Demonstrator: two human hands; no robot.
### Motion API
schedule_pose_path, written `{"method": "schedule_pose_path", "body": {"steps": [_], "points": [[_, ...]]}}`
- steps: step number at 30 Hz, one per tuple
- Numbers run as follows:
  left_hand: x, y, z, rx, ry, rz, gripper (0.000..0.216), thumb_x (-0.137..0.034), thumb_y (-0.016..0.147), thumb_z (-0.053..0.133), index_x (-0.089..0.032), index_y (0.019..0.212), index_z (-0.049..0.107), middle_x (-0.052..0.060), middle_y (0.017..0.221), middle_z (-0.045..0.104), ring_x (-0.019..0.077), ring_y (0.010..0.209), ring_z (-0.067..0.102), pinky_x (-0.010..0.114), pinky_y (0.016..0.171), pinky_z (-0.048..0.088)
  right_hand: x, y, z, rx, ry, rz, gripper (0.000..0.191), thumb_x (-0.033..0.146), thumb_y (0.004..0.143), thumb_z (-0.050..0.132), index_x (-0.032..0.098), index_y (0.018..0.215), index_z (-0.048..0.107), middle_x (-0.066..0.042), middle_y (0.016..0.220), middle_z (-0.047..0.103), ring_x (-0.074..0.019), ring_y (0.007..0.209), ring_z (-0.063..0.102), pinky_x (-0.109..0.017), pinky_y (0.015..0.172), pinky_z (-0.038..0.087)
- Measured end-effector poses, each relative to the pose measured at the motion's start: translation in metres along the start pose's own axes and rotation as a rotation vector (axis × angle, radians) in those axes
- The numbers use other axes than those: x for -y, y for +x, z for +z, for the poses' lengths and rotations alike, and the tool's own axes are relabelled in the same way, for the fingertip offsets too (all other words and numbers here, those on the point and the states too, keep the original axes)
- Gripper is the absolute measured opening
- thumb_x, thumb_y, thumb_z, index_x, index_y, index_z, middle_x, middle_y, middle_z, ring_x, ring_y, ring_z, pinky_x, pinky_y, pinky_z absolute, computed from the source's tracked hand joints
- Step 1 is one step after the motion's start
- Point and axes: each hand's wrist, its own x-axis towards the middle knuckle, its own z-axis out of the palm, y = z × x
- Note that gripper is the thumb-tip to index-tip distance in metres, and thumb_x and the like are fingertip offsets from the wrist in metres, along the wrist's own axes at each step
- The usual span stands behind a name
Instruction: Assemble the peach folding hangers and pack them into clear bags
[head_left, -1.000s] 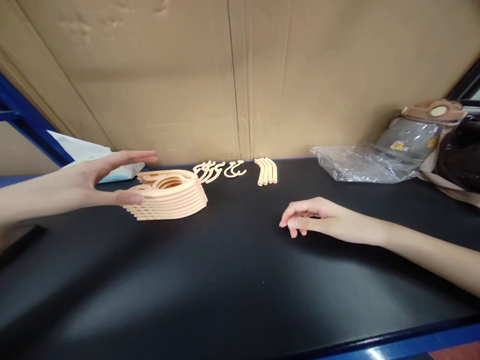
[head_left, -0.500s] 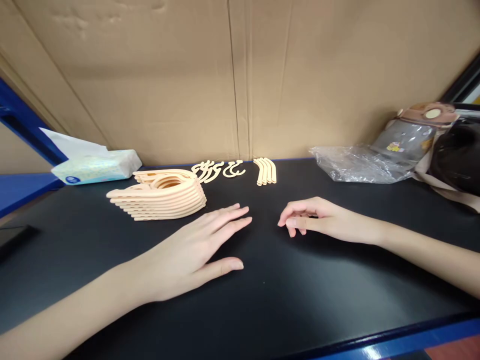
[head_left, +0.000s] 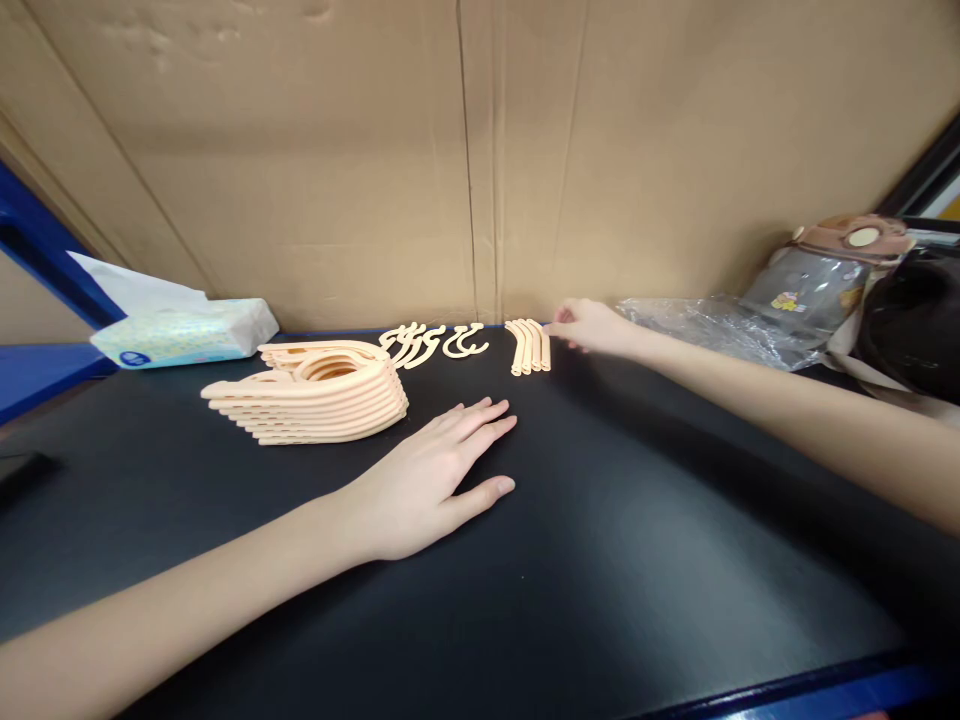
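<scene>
My left hand [head_left: 450, 465] lies palm down over the black table, fingers stretched and thumb apart, holding nothing. To its left stands a stack of cream plastic folding hangers [head_left: 330, 395]. At the back, my right hand [head_left: 585, 326] has its fingers loosely curled and slightly blurred. Its fingertips are at the right side of several curved cream hanger arms [head_left: 529, 347], which lie side by side; whether they touch the nearest one is unclear. Cream hanger hooks [head_left: 412, 344] lie in a group left of these arms, with further hooks [head_left: 465, 341] beside them.
A tissue pack [head_left: 187, 333] sits at the back left. Clear plastic wrap [head_left: 720, 325] and a bottle with a brown lid [head_left: 817, 275] stand at the back right, beside a dark bag [head_left: 911, 320]. A cardboard wall [head_left: 337, 160] closes off the black table [head_left: 600, 600].
My right hand has moved away from me, from mid-table to beside the curved hanger arms. My left hand has shifted slightly right and away from me, still spread.
</scene>
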Motion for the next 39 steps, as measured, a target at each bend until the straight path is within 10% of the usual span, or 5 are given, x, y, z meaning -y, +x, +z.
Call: {"method": "schedule_pose_path", "body": {"steps": [25,39], "points": [[0.001,-0.003,0.000,-0.045,-0.038,0.010,0.058,-0.051,0.099,0.037,-0.018,0.147,0.039,0.010,0.157,0.032,0.0281,0.145,0.029,0.050,0.118,0.027,0.011,0.022,0.007,0.039,-0.178,0.053,0.026,0.041,0.079,0.064,0.015,0.078,0.062,-0.003,0.062,0.061,-0.0129,0.046,0.054,-0.030,0.053,0.044],[0.000,-0.004,0.000,-0.035,-0.024,-0.005,0.059,-0.052,0.099,0.037,-0.019,0.147,0.038,0.009,0.157,0.032,0.0282,0.145,0.027,0.048,0.118,0.026,0.000,0.007,-0.005,-0.051,-0.338,0.088,0.034,0.032,0.068,0.072,0.018,0.096,0.061,-0.009,0.092,0.069,-0.0252,0.085,0.064,-0.028,0.059,0.041]]}}
